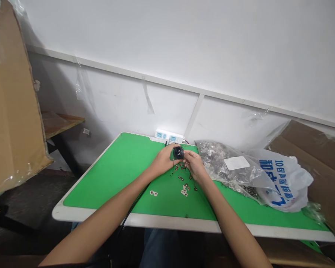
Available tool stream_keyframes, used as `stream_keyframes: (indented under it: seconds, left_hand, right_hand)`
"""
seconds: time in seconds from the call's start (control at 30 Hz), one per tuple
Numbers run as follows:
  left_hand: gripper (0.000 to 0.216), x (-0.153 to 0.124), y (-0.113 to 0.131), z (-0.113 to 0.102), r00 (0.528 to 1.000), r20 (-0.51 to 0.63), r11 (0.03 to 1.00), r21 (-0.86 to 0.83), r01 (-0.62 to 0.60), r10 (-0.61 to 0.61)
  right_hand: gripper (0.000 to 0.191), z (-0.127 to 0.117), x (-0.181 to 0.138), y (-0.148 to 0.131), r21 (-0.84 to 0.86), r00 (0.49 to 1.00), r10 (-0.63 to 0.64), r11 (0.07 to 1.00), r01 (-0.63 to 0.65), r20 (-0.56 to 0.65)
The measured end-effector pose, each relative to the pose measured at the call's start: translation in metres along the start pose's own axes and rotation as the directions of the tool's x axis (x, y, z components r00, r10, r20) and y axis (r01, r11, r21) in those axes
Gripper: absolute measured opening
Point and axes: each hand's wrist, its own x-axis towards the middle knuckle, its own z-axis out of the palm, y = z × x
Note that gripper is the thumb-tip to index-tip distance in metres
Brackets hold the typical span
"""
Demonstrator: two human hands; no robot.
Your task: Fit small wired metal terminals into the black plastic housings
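My left hand [164,160] is closed around a small black part [178,152], held just above the green table mat [120,175] near its far edge. My right hand [194,163] is pinched against the same part from the right, fingers curled. Thin dark wires hang from the part down to the mat. Several small metal pieces [185,188] lie scattered on the mat under and in front of both hands. One flat metal piece [153,193] lies apart to the left.
A clear bag of metal parts [226,167] and a white plastic bag with blue print [281,178] lie on the right of the table. A white power strip [169,136] sits at the far edge. Cardboard [11,104] stands left; another box [321,160] right.
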Motion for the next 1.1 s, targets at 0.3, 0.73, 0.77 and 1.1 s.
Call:
stream_keyframes:
  seconds: [0.3,0.73,0.77,1.1]
  left_hand:
    - [0.057,0.0,0.01,-0.003,0.998,0.019,0.998,-0.015,0.062,-0.062]
    - [0.06,-0.004,0.003,-0.001,1.0,0.003,1.0,-0.007,0.03,-0.03]
    - [0.059,-0.004,0.002,-0.001,1.0,0.005,1.0,0.0,0.01,-0.01]
    - [0.054,-0.001,-0.004,-0.008,0.996,0.061,0.998,-0.013,-0.067,0.068]
  right_hand:
    - [0.038,0.002,-0.001,-0.003,0.087,1.0,-0.022,0.996,0.02,0.022]
    - [0.035,-0.003,-0.005,-0.007,-0.03,0.998,-0.028,0.999,0.03,0.053]
    - [0.035,-0.003,-0.005,-0.005,-0.028,0.998,-0.029,0.999,0.031,0.06]
    - [0.041,0.002,-0.002,0.005,-0.008,0.999,-0.023,1.0,0.023,0.035]
